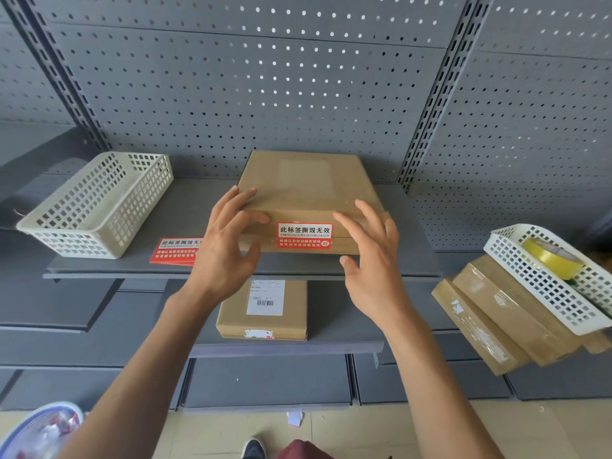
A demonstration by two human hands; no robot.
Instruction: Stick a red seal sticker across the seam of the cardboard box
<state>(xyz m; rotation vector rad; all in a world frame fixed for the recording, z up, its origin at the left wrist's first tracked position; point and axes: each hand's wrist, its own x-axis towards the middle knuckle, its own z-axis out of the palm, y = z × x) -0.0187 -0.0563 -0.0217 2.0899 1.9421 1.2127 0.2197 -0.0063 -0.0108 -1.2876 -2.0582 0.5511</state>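
Head view: grey metal shelf is carrying a flat brown cardboard box at its front edge; left hand is touching the box's left corner, right hand spreading at its right corner, both grips open; red rectangular seal sticker is spanning its front seam.

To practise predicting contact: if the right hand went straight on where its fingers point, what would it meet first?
Probably the cardboard box, its near right edge beside the red seal sticker; depth unclear.

A cardboard box is shown at the front edge of the grey shelf, with a red seal sticker set across its front seam. Its near left corner is touched by the left hand. The right hand is spread at the near right corner.
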